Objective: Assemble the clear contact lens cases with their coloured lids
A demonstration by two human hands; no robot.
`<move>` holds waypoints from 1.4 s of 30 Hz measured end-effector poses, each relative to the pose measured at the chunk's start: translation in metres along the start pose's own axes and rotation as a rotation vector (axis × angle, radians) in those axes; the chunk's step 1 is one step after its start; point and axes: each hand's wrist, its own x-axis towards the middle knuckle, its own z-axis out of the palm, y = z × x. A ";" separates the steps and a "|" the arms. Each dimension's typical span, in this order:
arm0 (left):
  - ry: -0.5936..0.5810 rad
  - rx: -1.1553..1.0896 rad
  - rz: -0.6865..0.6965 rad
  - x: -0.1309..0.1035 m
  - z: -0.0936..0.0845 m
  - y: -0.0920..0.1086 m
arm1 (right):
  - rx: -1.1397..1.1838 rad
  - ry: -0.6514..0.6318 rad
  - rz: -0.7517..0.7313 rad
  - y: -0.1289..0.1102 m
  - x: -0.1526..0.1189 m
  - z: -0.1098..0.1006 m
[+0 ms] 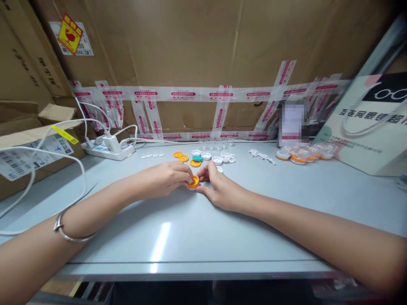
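Fingers of the left hand point(168, 178) and right hand point(219, 188) grasp 1 orange-and-white round piece point(193, 183) between them, about midway between the left and right edges of the counter point(254, 237). Left fingertips bear on its orange top, while the right thumb and index finger brace the opposite side; this hold from 2 sides seems meant to stop it slipping or turning. Whether it rests on the surface cannot be told.

Just beyond, toward the back edge, loose parts lie roughly grouped by kind, probably for easy reach: 3 orange rings point(195, 164), 1 teal ring point(197, 159) and at least 4 white cups point(217, 161), 1 partly hidden by the right hand. Farther left, 4 small white discs point(155, 155) form a row. Clear cups point(218, 145) overlap too much to count. Toward the back right corner, at least 4 orange-based pieces point(298, 160) cluster, perhaps deliberately kept apart.
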 end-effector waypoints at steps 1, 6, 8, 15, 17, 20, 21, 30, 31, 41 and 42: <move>0.023 -0.037 -0.018 -0.001 -0.001 0.000 | 0.018 -0.001 0.006 -0.001 0.000 0.000; 0.119 -0.157 -0.141 -0.004 0.002 -0.001 | 0.067 -0.006 0.032 -0.002 -0.001 -0.002; 0.107 -0.192 -0.211 -0.002 0.006 0.000 | 0.074 -0.009 0.027 -0.002 -0.001 -0.003; 0.140 -0.451 -0.393 0.005 0.019 0.001 | 0.237 0.058 0.136 0.001 0.002 -0.005; 0.182 -0.593 -0.453 0.003 0.021 -0.004 | 0.345 0.142 0.224 0.002 0.004 -0.006; 0.260 -0.767 -0.549 0.003 0.023 -0.009 | 0.543 0.287 0.373 -0.003 0.005 -0.009; 0.308 -0.805 -0.560 0.003 0.022 -0.009 | 0.650 0.303 0.417 -0.006 0.004 -0.010; 0.560 -0.719 -0.351 0.007 0.016 0.001 | 1.273 0.075 0.477 -0.036 -0.006 -0.015; 0.561 -0.706 -0.336 0.007 0.017 0.001 | 1.291 0.085 0.478 -0.036 -0.006 -0.015; 0.541 -0.420 -0.193 0.007 0.012 0.002 | 1.400 0.110 0.457 -0.030 -0.006 -0.010; 0.547 -0.411 -0.184 0.007 0.011 0.003 | 1.409 0.102 0.449 -0.029 -0.006 -0.010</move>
